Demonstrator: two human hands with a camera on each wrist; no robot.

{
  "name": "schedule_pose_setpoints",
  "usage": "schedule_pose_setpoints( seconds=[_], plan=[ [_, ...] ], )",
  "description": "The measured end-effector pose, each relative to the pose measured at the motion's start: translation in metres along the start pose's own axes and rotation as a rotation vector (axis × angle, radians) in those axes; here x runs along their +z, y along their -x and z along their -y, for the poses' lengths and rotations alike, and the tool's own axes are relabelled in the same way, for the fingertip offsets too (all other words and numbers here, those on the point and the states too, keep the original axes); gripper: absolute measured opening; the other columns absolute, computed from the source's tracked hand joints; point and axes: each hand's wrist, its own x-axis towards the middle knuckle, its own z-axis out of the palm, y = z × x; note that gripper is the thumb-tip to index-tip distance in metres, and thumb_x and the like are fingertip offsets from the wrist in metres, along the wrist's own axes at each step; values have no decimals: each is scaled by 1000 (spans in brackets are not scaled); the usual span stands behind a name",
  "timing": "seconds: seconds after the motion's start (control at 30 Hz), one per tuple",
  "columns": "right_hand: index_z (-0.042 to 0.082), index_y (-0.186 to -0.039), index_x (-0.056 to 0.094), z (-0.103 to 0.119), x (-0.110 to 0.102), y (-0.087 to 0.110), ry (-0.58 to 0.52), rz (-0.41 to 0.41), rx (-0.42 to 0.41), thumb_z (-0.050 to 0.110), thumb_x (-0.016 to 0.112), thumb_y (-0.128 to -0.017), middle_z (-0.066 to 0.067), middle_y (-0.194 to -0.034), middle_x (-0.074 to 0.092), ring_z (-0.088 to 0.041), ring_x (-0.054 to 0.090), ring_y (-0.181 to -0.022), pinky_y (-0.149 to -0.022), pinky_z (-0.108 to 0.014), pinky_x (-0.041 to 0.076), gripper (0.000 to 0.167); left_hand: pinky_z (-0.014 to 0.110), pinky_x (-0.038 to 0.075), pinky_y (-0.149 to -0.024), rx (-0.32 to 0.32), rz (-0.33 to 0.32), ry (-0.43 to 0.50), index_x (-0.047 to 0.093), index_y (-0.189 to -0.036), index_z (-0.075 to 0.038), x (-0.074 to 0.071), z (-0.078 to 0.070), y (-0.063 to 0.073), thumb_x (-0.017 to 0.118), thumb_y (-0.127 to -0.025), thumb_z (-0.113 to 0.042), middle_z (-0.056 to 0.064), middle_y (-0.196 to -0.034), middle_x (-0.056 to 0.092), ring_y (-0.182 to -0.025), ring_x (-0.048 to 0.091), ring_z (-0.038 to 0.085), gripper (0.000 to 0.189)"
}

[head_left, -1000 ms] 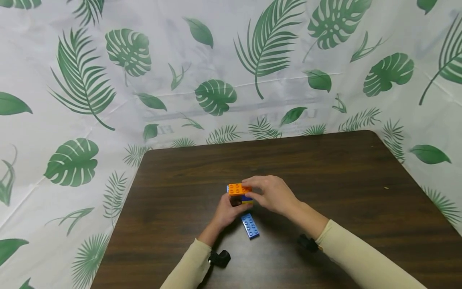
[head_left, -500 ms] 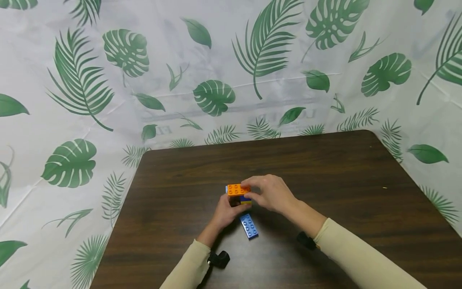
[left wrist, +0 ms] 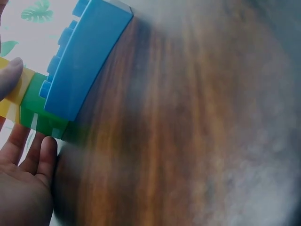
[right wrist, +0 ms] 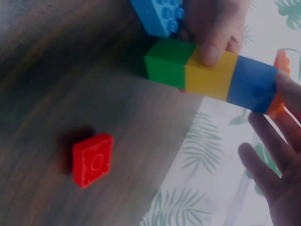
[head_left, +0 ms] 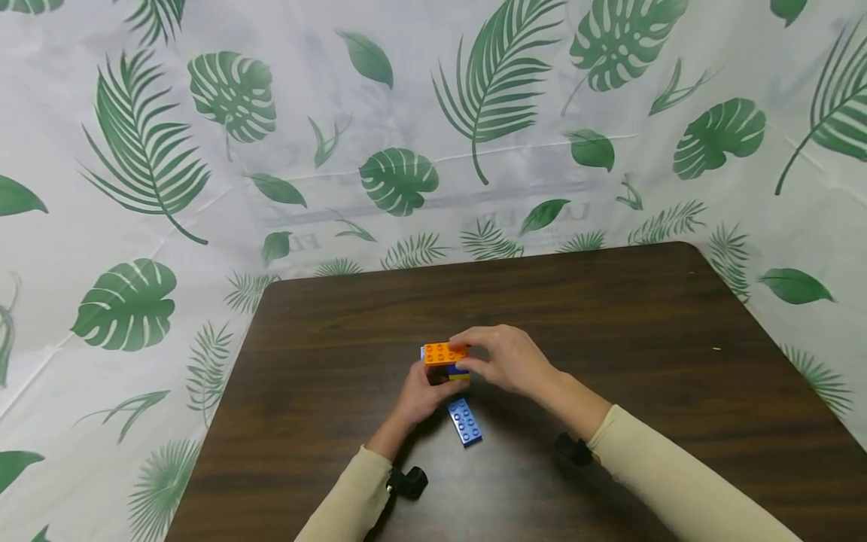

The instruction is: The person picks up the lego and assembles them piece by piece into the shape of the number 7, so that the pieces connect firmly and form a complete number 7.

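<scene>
A stack of toy building bricks stands near the middle of the table. In the right wrist view it shows a green brick (right wrist: 167, 63), a yellow brick (right wrist: 210, 75) and a dark blue brick (right wrist: 252, 84), with an orange brick (head_left: 442, 354) on top. My left hand (head_left: 421, 394) grips the stack at the yellow brick, thumb on one face. My right hand (head_left: 513, 361) pinches the right end of the orange brick. Whether the orange brick is fully pressed down cannot be told. A light blue brick (head_left: 465, 421) lies studs up in front of the left hand.
A red brick (right wrist: 92, 160) lies on the dark wooden table (head_left: 325, 331) in the right wrist view; the head view does not show it. A white leaf-patterned cloth (head_left: 305, 135) hangs behind the table. Black wrist cameras (head_left: 409, 483) sit on both forearms.
The head view has shifted slightly. Both hands and the bricks keep nearly the same pose.
</scene>
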Motion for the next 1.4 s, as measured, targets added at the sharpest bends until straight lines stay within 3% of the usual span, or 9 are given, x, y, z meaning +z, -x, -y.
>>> schedule_pose_setpoints(
  seconds=[0.13,0.27,0.5,0.63,0.87,0.97,1.17,1.3,1.4],
  plan=[
    [21,-129,65,-3,-8,-1,-39,81,15,36,75,-87,7,-126,65,-15,63,-110,-93,-41,51,45,32,52,-85,-3,-4,-9,65,-118,0,-1,-1,0,78,-83,-6,9,-108,69,-94,62,19,37],
    [22,-130,63,-19,-15,4,-72,89,88,38,72,-90,5,-126,64,-17,62,-111,-93,-45,50,44,37,52,-86,3,-5,-34,65,-118,-1,0,-2,0,78,-84,-7,12,-109,70,-96,64,23,37],
    [18,-121,70,-54,-13,27,71,171,250,36,72,-90,0,-119,67,-24,63,-107,-88,-50,51,36,43,52,-89,-45,-24,-49,65,-116,-1,1,-4,3,79,-82,-7,17,-109,70,-99,65,28,37],
    [17,-120,70,-68,-4,43,136,238,283,35,74,-87,-1,-114,67,-24,64,-100,-82,-48,53,38,46,52,-88,-38,-27,-47,64,-117,0,0,-4,5,79,-82,-6,18,-109,69,-99,64,33,39],
    [17,-116,71,-76,12,55,171,268,277,39,79,-81,4,-98,60,-12,53,-75,-64,-34,48,42,51,49,-93,-30,-25,50,58,-124,2,-2,-1,10,76,-82,1,17,-116,66,-105,63,35,46],
    [18,-114,72,-76,15,57,185,273,275,37,81,-80,4,-94,58,-12,52,-74,-65,-33,48,40,53,47,-96,0,-28,71,55,-126,5,-3,2,12,75,-82,3,19,-120,64,-108,61,35,48],
    [17,-111,73,-75,16,57,172,284,274,31,80,-82,4,-93,57,-14,53,-75,-70,-35,51,33,52,43,-101,-6,-35,112,53,-132,3,-12,25,17,73,-83,6,22,-128,59,-119,56,38,53],
    [16,-110,72,-67,15,56,87,280,264,29,80,-83,7,-94,58,-14,52,-78,-75,-34,51,31,48,43,-102,-50,-48,136,53,-132,2,-22,29,28,71,-86,5,22,-131,57,-123,53,38,50],
    [17,-111,72,-54,12,55,23,275,198,29,80,-83,10,-95,58,-13,53,-81,-77,-33,51,31,39,48,-98,-101,-92,100,57,-127,3,-28,24,38,70,-89,1,22,-126,60,-117,57,35,41]
  ],
)
